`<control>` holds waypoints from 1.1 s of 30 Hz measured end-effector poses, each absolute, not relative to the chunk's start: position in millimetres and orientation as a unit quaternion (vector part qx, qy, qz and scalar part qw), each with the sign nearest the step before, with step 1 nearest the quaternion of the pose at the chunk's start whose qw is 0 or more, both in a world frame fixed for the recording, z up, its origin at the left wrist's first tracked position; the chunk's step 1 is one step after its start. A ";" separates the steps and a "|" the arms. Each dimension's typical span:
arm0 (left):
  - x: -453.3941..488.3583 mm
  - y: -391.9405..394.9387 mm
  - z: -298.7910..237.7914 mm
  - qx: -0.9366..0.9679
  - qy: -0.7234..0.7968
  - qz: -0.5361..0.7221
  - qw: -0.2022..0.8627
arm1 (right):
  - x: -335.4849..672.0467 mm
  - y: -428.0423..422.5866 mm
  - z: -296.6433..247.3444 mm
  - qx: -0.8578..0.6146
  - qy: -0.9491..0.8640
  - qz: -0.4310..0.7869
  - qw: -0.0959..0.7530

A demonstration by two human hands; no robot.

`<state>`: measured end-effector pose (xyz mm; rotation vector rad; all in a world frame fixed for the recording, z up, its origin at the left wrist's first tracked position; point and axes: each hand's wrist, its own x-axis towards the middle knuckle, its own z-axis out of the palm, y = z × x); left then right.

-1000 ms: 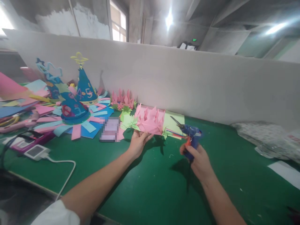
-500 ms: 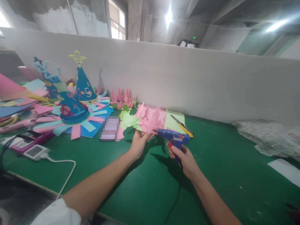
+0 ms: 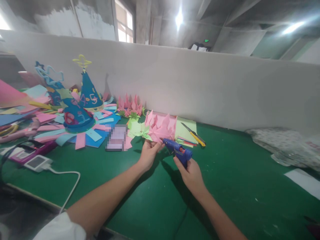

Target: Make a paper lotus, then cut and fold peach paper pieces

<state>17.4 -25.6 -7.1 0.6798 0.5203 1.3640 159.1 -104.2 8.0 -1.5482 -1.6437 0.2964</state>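
Change: glue gun (image 3: 176,149) swung leftward, nozzle by pink paper crown (image 3: 162,128), so apparently placed to work its near rim | crown: toward surface (image 3: 140,203)'s far edge | left hand (image 3: 148,155): arm outstretched, fingers pinching rim | right hand (image 3: 191,175): wrist angled inward, fingers gripping gun

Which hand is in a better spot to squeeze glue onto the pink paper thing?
Probably the right hand: it grips the blue glue gun, whose nozzle is right by the pink paper piece. The left hand is already holding that piece near its lower edge.
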 end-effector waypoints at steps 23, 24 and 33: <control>15.1 -25.9 -4.3 0.296 0.224 0.621 0.690 | 160.4 -106.5 8.5 -0.622 -0.660 0.094 0.412; 15.5 -26.3 -4.2 0.298 0.222 0.620 0.691 | 159.9 -106.5 8.8 -0.620 -0.660 0.092 0.414; 16.5 -27.3 -3.7 0.293 0.234 0.617 0.692 | 160.8 -105.7 8.5 -0.623 -0.663 0.088 0.407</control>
